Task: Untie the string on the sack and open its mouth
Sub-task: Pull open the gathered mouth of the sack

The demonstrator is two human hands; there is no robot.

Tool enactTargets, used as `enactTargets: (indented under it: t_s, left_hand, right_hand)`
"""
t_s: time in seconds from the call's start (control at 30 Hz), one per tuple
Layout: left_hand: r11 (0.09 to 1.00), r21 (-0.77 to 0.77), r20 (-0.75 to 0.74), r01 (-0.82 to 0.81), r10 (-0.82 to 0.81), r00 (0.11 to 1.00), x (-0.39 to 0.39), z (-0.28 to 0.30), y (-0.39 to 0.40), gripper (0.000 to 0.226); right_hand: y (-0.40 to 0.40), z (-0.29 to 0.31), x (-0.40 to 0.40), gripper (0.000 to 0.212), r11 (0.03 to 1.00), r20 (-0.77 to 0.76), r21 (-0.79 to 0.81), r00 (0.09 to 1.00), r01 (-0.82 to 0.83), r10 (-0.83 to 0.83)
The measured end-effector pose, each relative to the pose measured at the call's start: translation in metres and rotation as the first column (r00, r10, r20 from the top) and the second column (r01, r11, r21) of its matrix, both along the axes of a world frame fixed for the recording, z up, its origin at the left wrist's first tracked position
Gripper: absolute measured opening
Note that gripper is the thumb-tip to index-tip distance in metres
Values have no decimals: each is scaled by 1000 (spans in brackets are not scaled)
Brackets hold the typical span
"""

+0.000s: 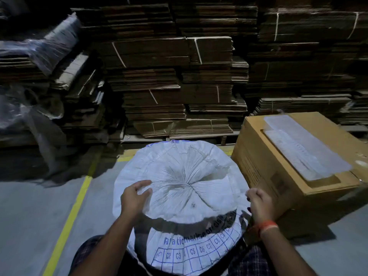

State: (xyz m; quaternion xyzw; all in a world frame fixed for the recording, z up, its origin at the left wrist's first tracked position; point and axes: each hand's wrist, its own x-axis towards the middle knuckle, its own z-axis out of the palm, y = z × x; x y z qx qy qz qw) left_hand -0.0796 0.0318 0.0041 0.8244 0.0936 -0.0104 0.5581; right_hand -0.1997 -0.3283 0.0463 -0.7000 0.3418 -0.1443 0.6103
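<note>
Stacks of flat cardboard fill the wall behind the sack; a box stands just right of it. Sack stands on the floor against the person's knees, probably braced there so both hands can work the top. Its cloth puckers to a central gather, mouth not yet open; no string visible. Left hand pinches a fold left of the gather. Right hand, at the sack's right edge, grip curled shut, perhaps on cloth or string; cannot tell.

White woven sack upright at 6 o'clock, mouth gathered into radiating creases at centre; blue grid print on near side; string not discernible.
</note>
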Motion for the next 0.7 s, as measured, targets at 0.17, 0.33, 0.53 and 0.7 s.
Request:
enactTargets:
  t_s: [0.17,0.33,0.53,0.7]
  left_hand:
    - [1000,-3,27,10,-9,1000,-6,-3,-1,19]
    - [991,-65,-1,118,-118,993,-5,3,2,27]
    - [999,-30,43,-17,18,999,-14,30,15,29]
    - [981,22,20,-195,195,981,-57,31,13,26]
  right_hand:
    - [-4,22,27,30,953,-60,209,970,-220,237]
    - [5,-2,50,43,894,-135,74,883,-443,449]
    - [-13,25,71,37,768,-305,-306,822,-563,481]
    - [-42,58,87,33,732,-357,-486,873,-477,332]
